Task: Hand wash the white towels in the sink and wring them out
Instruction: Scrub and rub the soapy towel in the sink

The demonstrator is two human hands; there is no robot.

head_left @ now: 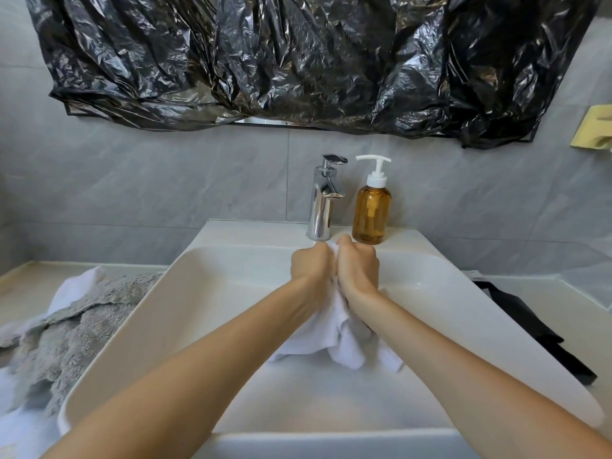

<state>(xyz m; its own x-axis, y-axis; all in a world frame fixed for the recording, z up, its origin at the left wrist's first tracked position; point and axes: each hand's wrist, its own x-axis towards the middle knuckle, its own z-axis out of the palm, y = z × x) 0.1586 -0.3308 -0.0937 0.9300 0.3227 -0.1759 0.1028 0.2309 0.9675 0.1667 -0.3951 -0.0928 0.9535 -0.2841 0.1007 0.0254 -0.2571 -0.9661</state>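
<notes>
Left hand (311, 265) and right hand (359, 266) side by side, both gripping one white towel (331, 339) (bunched, hanging) over the sink (205, 293), just before the faucet (323, 197).

Left hand (311, 265), right hand (358, 265): fists side by side, forearms extended.

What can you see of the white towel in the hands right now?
The white towel is soft terry-like cloth, bunched and creased. Its upper part is gripped between the left hand and right hand, both fisted round it side by side, with a small tuft showing above the knuckles. The rest hangs in loose folds below the wrists over the sink basin, just in front of the tap. Whether its lower edge touches the basin cannot be told. No running water shows.
</notes>
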